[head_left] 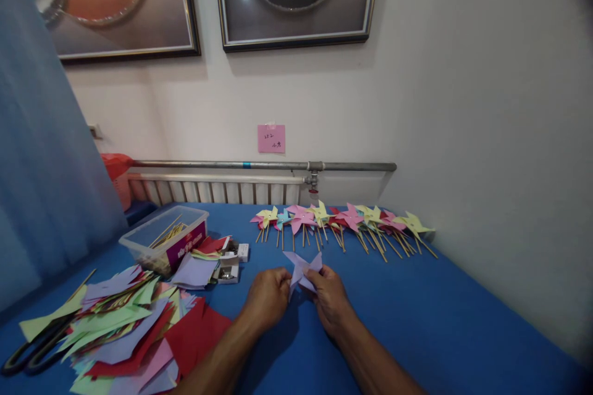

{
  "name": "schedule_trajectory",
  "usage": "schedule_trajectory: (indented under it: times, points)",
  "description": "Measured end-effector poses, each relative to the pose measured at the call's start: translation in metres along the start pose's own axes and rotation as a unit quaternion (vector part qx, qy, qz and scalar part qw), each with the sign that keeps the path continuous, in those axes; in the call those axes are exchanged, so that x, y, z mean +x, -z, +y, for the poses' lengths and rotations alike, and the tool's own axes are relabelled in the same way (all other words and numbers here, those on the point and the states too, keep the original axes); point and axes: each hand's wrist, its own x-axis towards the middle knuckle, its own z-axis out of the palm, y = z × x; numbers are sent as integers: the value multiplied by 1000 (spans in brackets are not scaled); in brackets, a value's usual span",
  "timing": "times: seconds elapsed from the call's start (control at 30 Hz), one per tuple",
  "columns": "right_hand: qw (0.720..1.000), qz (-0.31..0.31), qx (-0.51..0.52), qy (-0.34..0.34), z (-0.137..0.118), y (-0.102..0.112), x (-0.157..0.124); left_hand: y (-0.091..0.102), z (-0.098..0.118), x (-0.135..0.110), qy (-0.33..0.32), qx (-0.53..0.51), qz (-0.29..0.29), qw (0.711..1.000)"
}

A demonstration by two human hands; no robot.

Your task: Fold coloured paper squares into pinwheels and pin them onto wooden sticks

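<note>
A lavender paper pinwheel (300,266) with folded blades is held up over the blue table, between my two hands. My left hand (271,297) is closed at its left side, fingers curled in on the paper's edge. On the other side, my right hand (330,297) pinches the pinwheel near its middle, with the thumb on the front. No stick shows on this pinwheel. Behind it lies a row of finished-looking pinwheels (303,218) in pink, yellow, blue and red on thin wooden sticks.
At left are a heap of coloured paper pieces (125,327), black-handled scissors (34,352) and a clear plastic box (167,237) with sticks. Small open boxes (228,271) of metal pins or tacks stand beside lavender sheets (195,271). A radiator (217,190) and wall bound the blue table (417,333).
</note>
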Motion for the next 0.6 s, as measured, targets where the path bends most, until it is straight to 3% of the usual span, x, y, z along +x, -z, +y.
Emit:
schedule_trajectory:
  times: [0.6]
  points:
    - [999, 11, 9, -29, -6, -1, -6, -3, -4, 1, -1, 1, -5, 1000]
